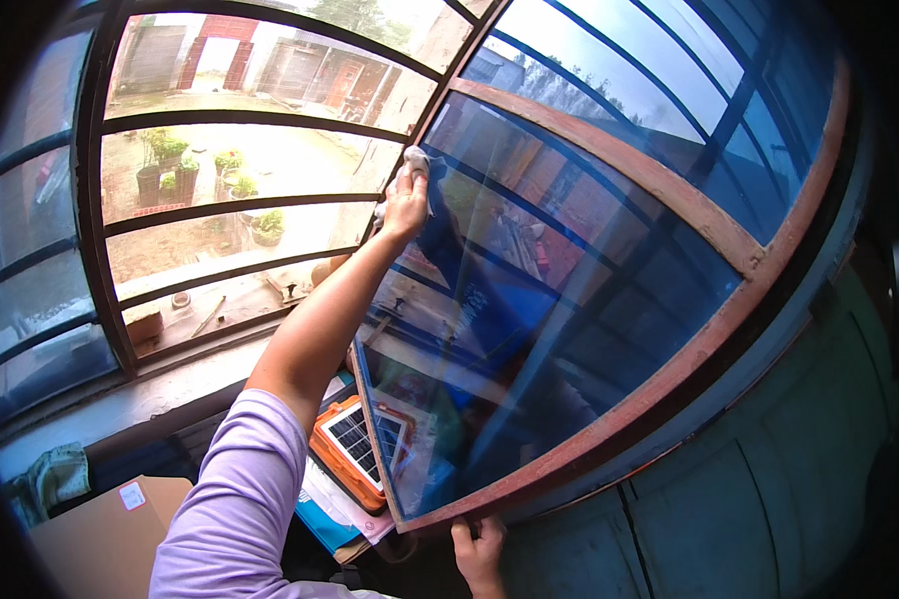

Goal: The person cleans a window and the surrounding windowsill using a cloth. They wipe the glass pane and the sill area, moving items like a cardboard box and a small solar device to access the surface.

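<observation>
My left hand (406, 204), arm stretched up and forward, is closed on a pale crumpled cloth (417, 159). It presses the cloth along the left edge of a blue-tinted glass pane (487, 299). That pane sits in a hinged window sash with a worn reddish wooden frame (614, 408), swung inward. Low down, my right hand (479, 550) grips the sash's bottom rail near its lower left corner; its fingertips are partly hidden. The glass reflects window bars and a blue shape.
Dark metal bars (255, 120) cross the window opening, with potted plants (168, 161) outside. Below the sash lie an orange-framed solar panel (356, 442) and papers (326, 494). A cardboard box (105, 531) and patterned cloth (61, 473) are at lower left. Green cabinet panels (704, 517) stand right.
</observation>
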The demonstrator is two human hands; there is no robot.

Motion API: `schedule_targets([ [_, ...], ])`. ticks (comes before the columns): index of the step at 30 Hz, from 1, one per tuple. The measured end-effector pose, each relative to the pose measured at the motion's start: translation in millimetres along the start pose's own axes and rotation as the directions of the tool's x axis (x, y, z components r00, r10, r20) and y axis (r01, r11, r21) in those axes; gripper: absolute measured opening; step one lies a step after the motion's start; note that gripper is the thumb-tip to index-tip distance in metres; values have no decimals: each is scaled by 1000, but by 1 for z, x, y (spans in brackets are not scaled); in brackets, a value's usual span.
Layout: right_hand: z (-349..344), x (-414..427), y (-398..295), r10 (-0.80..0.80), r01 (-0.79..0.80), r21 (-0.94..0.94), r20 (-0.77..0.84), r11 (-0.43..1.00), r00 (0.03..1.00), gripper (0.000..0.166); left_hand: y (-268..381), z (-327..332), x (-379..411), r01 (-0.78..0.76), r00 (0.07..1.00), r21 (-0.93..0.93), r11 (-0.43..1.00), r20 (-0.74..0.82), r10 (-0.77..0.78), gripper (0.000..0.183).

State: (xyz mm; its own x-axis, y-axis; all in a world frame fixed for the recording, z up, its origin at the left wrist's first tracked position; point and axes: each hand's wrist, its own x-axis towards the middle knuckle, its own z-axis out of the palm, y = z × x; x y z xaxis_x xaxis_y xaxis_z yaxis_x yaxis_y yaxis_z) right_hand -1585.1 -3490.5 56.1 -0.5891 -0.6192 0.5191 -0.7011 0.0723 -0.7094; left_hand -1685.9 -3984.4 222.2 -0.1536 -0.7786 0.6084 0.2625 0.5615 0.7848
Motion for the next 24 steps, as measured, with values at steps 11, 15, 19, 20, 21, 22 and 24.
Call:
schedule_targets([
  [11,13,1,-13,-67,65,71,20,995,998,22,155,-7,-44,-531,845,-49,846,45,533,54],
  [15,9,2,-16,-65,64,71,16,995,998,22,202,-33,-145,-561,782,-326,761,93,616,52],
  [19,8,0,-15,-30,30,63,-2,998,1000,23,234,-55,-200,-652,614,-413,636,203,763,48],
  [20,6,0,-13,-35,35,54,-4,998,999,24,236,-50,-204,-687,555,-443,576,191,809,47],
  [21,7,1,-16,-39,39,49,-5,998,999,24,241,-49,-206,-696,518,-471,542,193,833,47],
  [22,8,2,-19,-41,41,44,-7,998,999,24,243,-47,-202,-742,479,-459,488,146,866,44],
  [24,9,3,-21,-34,34,41,-7,999,999,24,243,-41,-185,-825,382,-429,368,58,922,39],
])
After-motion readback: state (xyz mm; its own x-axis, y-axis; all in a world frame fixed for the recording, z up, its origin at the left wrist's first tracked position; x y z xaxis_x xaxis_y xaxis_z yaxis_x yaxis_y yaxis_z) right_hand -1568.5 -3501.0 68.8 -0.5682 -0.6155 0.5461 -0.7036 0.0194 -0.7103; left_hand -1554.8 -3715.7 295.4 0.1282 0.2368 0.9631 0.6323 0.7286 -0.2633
